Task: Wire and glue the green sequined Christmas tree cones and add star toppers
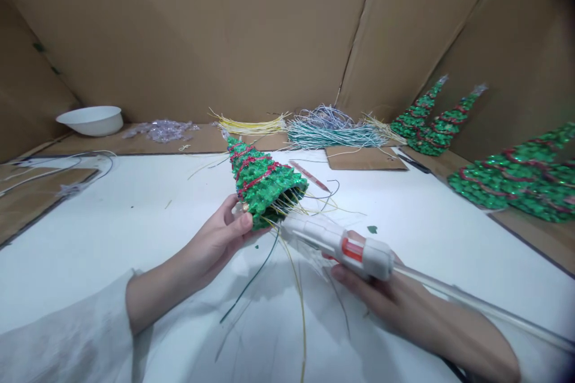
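Note:
My left hand (224, 233) is closed on the lower side of a green cone-shaped tree (263, 179) wound with red garland. The tree lies tilted, its open base turned toward the right. Yellow, white and green wires (299, 299) stick out of the base and hang over the table. My right hand (368, 287) grips a white glue gun (323, 233) with a red window. Its nozzle end is at the rim of the tree's opening; the tip itself is hidden. A long clear glue stick (485, 308) runs out of the gun's back.
Behind are a white bowl (96, 121), clear shiny pieces (164, 130), yellow wires (256, 125) and green wires (336, 133) on cardboard. A red-and-white strip (309, 176) lies beyond the tree. More trees (433, 128) stand or lean at the right, near a dark knife (413, 161).

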The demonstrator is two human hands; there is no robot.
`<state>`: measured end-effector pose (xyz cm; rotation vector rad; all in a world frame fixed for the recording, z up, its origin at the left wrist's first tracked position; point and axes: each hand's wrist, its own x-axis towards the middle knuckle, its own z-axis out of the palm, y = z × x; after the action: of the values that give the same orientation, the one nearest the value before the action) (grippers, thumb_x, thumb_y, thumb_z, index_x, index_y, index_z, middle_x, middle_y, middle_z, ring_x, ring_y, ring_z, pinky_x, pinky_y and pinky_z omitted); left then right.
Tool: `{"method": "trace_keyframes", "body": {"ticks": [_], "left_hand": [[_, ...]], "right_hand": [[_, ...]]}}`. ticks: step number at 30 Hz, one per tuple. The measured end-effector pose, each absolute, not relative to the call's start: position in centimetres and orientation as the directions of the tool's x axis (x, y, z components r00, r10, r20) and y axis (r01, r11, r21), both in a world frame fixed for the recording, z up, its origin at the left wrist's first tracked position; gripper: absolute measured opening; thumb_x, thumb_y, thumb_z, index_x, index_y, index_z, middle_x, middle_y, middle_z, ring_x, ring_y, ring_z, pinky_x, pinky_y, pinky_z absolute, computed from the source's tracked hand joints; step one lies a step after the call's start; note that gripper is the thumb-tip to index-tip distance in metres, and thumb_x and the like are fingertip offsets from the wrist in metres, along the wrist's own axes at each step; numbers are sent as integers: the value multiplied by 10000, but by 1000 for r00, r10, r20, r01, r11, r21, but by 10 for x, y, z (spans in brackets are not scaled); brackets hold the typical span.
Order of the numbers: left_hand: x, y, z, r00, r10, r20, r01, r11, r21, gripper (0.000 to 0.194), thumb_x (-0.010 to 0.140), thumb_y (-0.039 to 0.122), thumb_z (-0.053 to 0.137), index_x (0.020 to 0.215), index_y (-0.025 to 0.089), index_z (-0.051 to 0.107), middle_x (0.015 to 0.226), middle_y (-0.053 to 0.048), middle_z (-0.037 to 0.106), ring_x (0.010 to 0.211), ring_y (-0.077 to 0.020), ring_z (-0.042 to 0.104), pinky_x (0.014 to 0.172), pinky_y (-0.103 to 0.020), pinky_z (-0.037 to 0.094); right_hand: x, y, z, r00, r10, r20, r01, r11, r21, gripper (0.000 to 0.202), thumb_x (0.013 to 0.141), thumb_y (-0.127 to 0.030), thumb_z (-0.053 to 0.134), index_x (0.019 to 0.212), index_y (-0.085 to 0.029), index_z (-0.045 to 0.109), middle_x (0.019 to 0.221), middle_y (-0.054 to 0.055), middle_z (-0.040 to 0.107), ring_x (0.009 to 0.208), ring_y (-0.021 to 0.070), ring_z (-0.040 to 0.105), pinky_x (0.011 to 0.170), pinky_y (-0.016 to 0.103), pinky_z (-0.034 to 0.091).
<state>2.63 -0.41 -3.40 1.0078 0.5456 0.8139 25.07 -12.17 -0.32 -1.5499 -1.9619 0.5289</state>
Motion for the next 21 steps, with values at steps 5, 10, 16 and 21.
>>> {"method": "trace_keyframes", "body": {"ticks": [5, 10, 16, 21], "left_hand": [[29, -6, -34, 593, 804, -42, -332, 292, 897, 530, 704, 370, 734, 1149, 241, 476, 1320, -78, 521, 1217, -272, 489, 983, -390, 456], [30, -7, -35, 583, 812, -24, -333, 266, 905, 560, 646, 390, 775, 1080, 223, 463, 1306, -101, 530, 1196, -298, 507, 957, -414, 461], [33, -8, -34, 580, 814, -17, -317, 245, 916, 620, 628, 392, 786, 1117, 228, 442, 1245, -108, 573, 1159, -293, 538, 901, -375, 480], [33, -9, -32, 571, 821, -20, -310, 238, 920, 668, 599, 390, 805, 1129, 220, 434, 1164, -103, 620, 1112, -280, 573, 855, -337, 493]], "right_hand": [[252, -122, -4, -199, 958, 207, 750, 284, -597, 169, 895, -303, 449, 862, -203, 582, 816, 22, 619, 742, 141, 580, 701, 255, 483], [254, -120, -8, -220, 956, 194, 746, 293, -598, 197, 897, -340, 446, 913, -191, 574, 833, 36, 607, 773, 147, 566, 699, 257, 469], [250, -118, -4, -171, 972, 162, 781, 234, -578, 262, 899, -383, 421, 962, -187, 583, 659, 5, 528, 603, 133, 496, 609, 265, 444], [249, -120, -5, -174, 971, 163, 803, 236, -548, 255, 908, -382, 403, 908, -188, 568, 629, -5, 491, 562, 123, 466, 543, 253, 407]]}}
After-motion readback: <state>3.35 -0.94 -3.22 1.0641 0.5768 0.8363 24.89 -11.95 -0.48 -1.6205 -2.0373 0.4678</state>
